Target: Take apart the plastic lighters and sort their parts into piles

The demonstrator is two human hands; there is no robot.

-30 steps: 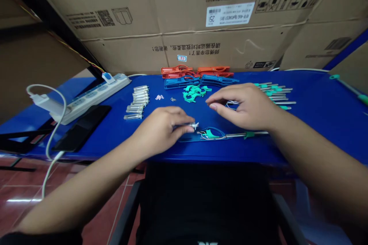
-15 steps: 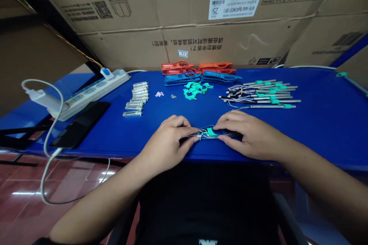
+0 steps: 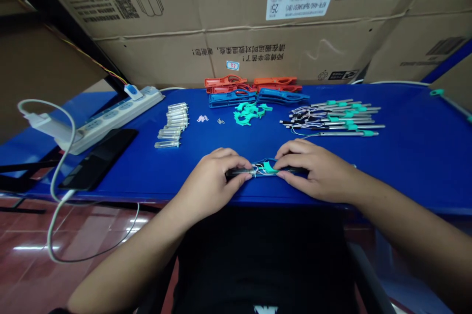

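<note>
Near the table's front edge, both hands pinch a blue plastic casing [image 3: 261, 175] with white wires and a teal clip [image 3: 269, 167] in its middle. My left hand [image 3: 216, 179] has thumb and fingertips closed on its left part, where a dark piece shows between them. My right hand [image 3: 319, 171] presses thumb and fingers on the right part beside the teal clip, with the dark end reaching under the palm. The fingers hide much of the casing. Beyond the hands lies a pile of loose teal clips [image 3: 246, 116].
Orange casings [image 3: 225, 81] and blue casings [image 3: 232, 99] stand at the back against a cardboard box [image 3: 158, 53]. Metal rods with wires [image 3: 354, 126] lie right, clear tubes [image 3: 173, 122] left. Further left are a phone [image 3: 99, 159], a power strip [image 3: 121, 115] and a white cable.
The fingers of my left hand have shifted slightly on the casing, and more of the dark piece shows between them. My right hand keeps nearly the same hold. The view has moved a little.
</note>
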